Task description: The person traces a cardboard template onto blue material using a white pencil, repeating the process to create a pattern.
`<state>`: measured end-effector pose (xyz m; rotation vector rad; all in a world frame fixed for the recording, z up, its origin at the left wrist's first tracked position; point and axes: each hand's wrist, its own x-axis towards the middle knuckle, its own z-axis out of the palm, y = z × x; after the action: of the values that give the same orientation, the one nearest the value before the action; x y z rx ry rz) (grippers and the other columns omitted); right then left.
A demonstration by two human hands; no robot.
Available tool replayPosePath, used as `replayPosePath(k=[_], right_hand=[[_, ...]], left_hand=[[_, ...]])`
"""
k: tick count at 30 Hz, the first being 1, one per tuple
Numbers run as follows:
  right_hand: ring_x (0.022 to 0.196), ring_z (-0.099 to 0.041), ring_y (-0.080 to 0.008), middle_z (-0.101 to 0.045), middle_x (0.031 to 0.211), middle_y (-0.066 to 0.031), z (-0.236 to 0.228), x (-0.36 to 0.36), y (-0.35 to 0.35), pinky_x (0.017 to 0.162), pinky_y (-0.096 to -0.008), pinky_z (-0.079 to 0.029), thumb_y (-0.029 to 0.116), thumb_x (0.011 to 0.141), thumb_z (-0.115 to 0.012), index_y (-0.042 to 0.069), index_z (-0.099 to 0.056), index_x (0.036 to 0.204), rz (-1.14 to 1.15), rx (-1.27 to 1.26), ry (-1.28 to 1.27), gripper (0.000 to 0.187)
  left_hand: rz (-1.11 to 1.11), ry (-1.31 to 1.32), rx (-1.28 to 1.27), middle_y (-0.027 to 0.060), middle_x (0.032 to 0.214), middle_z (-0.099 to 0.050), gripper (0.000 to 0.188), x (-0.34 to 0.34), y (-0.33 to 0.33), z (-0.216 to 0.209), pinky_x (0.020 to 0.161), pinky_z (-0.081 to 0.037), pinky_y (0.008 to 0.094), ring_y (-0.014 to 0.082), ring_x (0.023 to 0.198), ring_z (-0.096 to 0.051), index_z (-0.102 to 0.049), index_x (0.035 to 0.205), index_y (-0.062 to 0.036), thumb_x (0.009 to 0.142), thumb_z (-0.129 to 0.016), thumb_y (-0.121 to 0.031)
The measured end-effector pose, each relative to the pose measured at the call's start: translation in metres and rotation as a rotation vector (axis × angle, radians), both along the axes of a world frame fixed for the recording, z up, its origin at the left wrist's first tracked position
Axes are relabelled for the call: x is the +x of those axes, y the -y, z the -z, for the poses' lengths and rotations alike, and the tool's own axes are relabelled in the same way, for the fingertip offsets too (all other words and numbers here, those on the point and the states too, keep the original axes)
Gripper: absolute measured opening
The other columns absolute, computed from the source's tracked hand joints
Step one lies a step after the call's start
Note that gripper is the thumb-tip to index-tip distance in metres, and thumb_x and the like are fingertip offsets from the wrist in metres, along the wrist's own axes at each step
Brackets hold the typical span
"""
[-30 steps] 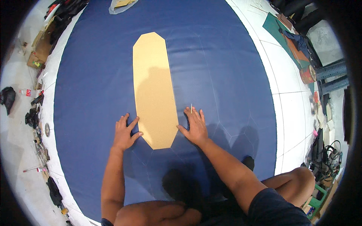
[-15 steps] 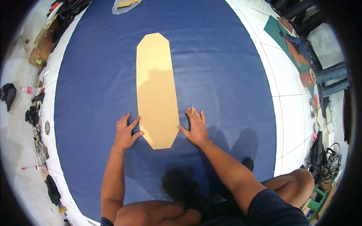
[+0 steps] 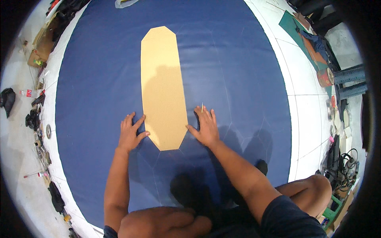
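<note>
A long tan board pattern (image 3: 163, 83) with cut-off corners lies flat on dark blue sheet material (image 3: 95, 87). Along its lower left edge, my left hand (image 3: 131, 133) rests open, thumb and index fingertip touching the board. My right hand (image 3: 206, 127) lies at the lower right edge with its thumb against the board. A thin pale stick, perhaps a marking tool (image 3: 202, 107), pokes up between its fingers; the rest of it is hidden. Faint pale lines on the blue sheet run right of the board and below it.
White tiled floor (image 3: 305, 119) borders the sheet. At right lie a green mat (image 3: 291, 33), a round tin (image 3: 325, 77) and black cables (image 3: 349, 162). A cardboard box (image 3: 41, 53), a bottle (image 3: 28, 93) and a tape roll (image 3: 48, 131) are on the left. A clear plastic bag (image 3: 126, 4) sits at the far edge.
The whole view has shifted slightly, so the board, hands and sheet lines all appear a little higher. Both hands keep their places against the board.
</note>
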<state>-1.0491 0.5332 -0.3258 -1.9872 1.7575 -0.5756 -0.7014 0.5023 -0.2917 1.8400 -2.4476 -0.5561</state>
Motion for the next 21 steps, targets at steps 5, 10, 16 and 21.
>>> replayPosePath(k=[5, 10, 16, 21], right_hand=[[0.153, -0.034, -0.0364, -0.048, 0.156, -0.0198, 0.0, 0.001, 0.001, 0.127, -0.0544, -0.014, 0.043, 0.093, -0.072, 0.003, -0.046, 0.149, -0.001, 0.014, 0.005, 0.074], [0.152, -0.035, -0.0374, -0.048, 0.156, -0.0198, -0.001, -0.001, 0.001, 0.127, -0.0548, -0.015, 0.043, 0.091, -0.074, 0.003, -0.048, 0.148, 0.008, 0.007, 0.01, 0.074], [0.149, -0.039, -0.036, -0.053, 0.15, -0.0185, -0.001, 0.002, 0.001, 0.126, -0.0536, -0.019, 0.037, 0.092, -0.073, 0.003, -0.049, 0.146, 0.014, -0.033, 0.042, 0.068], [0.139, -0.05, -0.0394, -0.058, 0.143, -0.0205, 0.017, -0.02, 0.009, 0.12, -0.054, -0.028, 0.03, 0.092, -0.075, 0.002, -0.049, 0.144, 0.135, -0.095, 0.233, 0.064]], left_hand=[[0.008, 0.007, -0.005, 0.0236, 0.161, -0.036, 0.076, 0.003, 0.001, 0.002, 0.122, -0.029, 0.055, 0.0459, 0.148, -0.032, -0.054, 0.152, -0.024, 0.084, -0.082, -0.043], [-0.02, 0.016, 0.027, 0.0219, 0.161, -0.036, 0.077, -0.005, 0.002, -0.002, 0.123, -0.029, 0.0539, 0.0454, 0.148, -0.032, -0.054, 0.152, -0.0247, 0.082, -0.083, -0.043], [-0.018, -0.001, 0.008, 0.0209, 0.162, -0.036, 0.077, 0.005, -0.001, 0.003, 0.123, -0.029, 0.0538, 0.0457, 0.148, -0.032, -0.055, 0.151, -0.0252, 0.082, -0.083, -0.042], [0.006, -0.028, -0.025, 0.0211, 0.163, -0.036, 0.077, -0.005, 0.004, 0.01, 0.122, -0.029, 0.0542, 0.0459, 0.148, -0.032, -0.055, 0.151, -0.0254, 0.081, -0.084, -0.041]])
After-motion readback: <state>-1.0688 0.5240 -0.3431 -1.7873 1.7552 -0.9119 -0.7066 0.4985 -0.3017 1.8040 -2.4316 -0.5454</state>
